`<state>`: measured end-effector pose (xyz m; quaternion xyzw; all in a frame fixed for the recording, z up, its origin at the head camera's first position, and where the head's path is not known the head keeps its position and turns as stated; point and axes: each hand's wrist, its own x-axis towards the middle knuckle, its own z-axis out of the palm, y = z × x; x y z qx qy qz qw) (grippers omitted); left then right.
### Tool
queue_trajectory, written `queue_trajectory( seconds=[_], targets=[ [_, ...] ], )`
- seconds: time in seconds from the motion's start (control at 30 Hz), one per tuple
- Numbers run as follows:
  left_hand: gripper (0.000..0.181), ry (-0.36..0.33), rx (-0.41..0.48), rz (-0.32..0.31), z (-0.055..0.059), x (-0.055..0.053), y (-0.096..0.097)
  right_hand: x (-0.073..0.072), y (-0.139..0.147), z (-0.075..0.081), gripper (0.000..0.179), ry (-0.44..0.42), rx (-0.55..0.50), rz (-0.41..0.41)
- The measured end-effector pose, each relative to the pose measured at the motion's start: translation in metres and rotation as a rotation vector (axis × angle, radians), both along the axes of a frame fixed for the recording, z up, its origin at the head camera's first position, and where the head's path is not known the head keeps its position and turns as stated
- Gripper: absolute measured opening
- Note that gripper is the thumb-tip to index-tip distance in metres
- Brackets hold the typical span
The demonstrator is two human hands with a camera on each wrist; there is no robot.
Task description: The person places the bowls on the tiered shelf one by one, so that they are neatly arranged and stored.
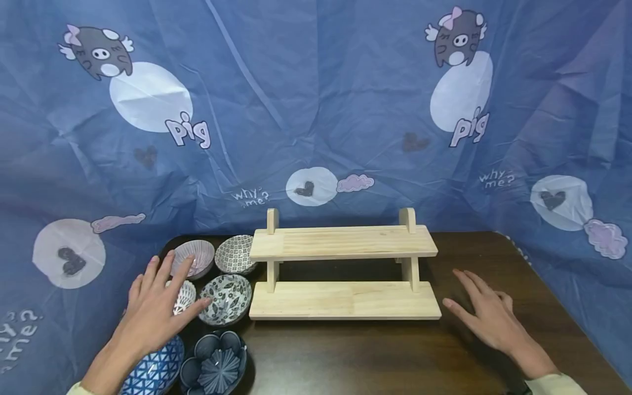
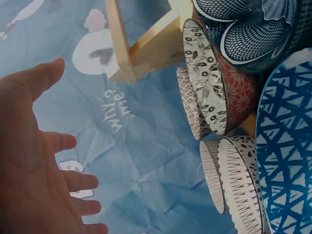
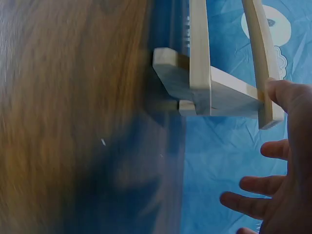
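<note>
My left hand (image 1: 157, 306) is spread above the bowls on the left, its fingers straight and holding nothing. Beneath and around it are a pink-striped bowl (image 1: 201, 257), a white patterned bowl (image 1: 185, 298), a leaf-patterned bowl (image 1: 226, 300) and a blue triangle-patterned bowl (image 1: 157, 368). The left wrist view shows these bowls from the side, beyond the spread fingers. My right hand (image 1: 490, 314) hovers over the table, right of a two-tier wooden shelf (image 1: 345, 300), fingers extended and nothing in them. In the right wrist view its thumb overlaps the shelf's end (image 3: 265, 105).
A checked bowl (image 1: 236, 254) sits behind, left of the shelf. At the front left stands a dark blue petal-shaped dish (image 1: 217, 366). The dark wooden table (image 1: 355, 356) is bounded at the back and sides by blue printed cloth (image 1: 316, 109).
</note>
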<state>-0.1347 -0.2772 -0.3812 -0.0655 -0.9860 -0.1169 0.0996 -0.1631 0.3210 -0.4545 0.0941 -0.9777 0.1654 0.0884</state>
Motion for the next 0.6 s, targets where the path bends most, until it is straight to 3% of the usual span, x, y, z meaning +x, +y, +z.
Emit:
queue_trajectory(
  seconds=[0.13,0.37,0.47,0.6],
  targets=[
    [0.092,-0.003,0.024,0.013,0.001,0.009,-0.002,0.001,-0.002,-0.010,0.070,-0.015,-0.063,0.008],
    [0.090,0.087,0.084,0.027,-0.004,0.029,-0.012,0.002,-0.009,-0.022,0.065,-0.047,-0.199,0.050],
    [0.090,0.064,0.110,0.073,-0.006,0.039,-0.021,0.002,-0.011,-0.026,0.061,-0.052,-0.249,0.050],
    [0.091,-0.039,0.132,0.157,-0.008,0.049,-0.038,0.000,-0.015,-0.030,0.056,-0.061,-0.290,0.031]
  ],
)
